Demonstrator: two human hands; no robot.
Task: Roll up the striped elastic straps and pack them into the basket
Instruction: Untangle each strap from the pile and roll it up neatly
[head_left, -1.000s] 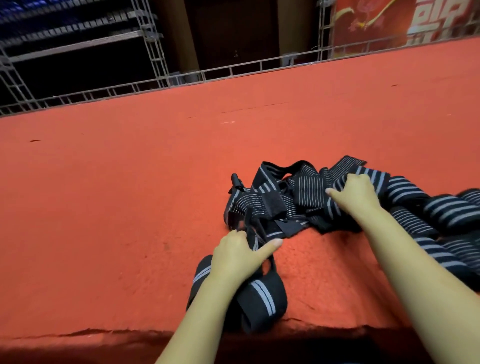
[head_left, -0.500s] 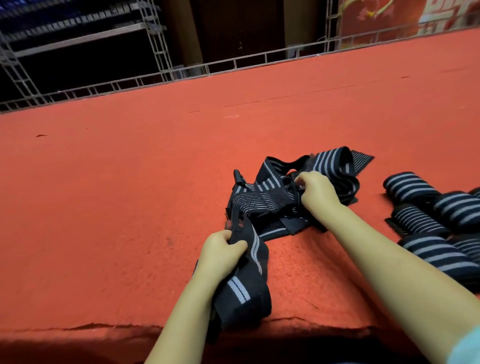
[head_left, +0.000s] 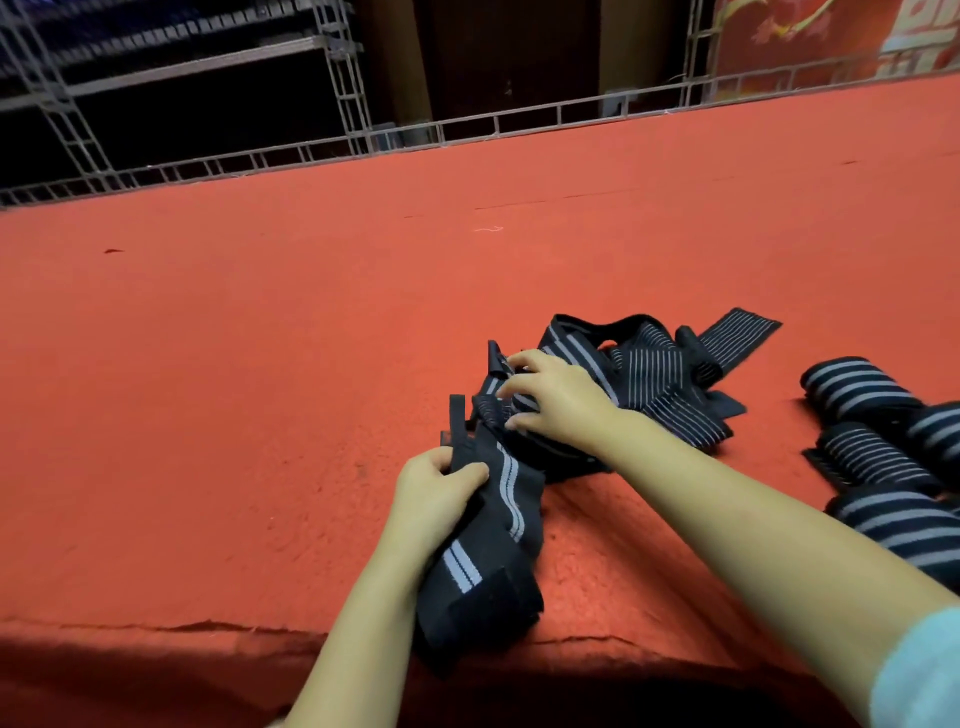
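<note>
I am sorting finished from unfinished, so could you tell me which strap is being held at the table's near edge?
The strap with two pale stripes, gripped by the left hand; it hangs over the near edge, apart from the rolled straps at the right.

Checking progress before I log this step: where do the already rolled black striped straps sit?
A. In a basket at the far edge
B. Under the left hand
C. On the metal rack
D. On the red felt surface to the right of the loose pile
D: the rolled black striped straps lie on the red felt surface, right of the loose strap pile; no basket is in view.
</note>
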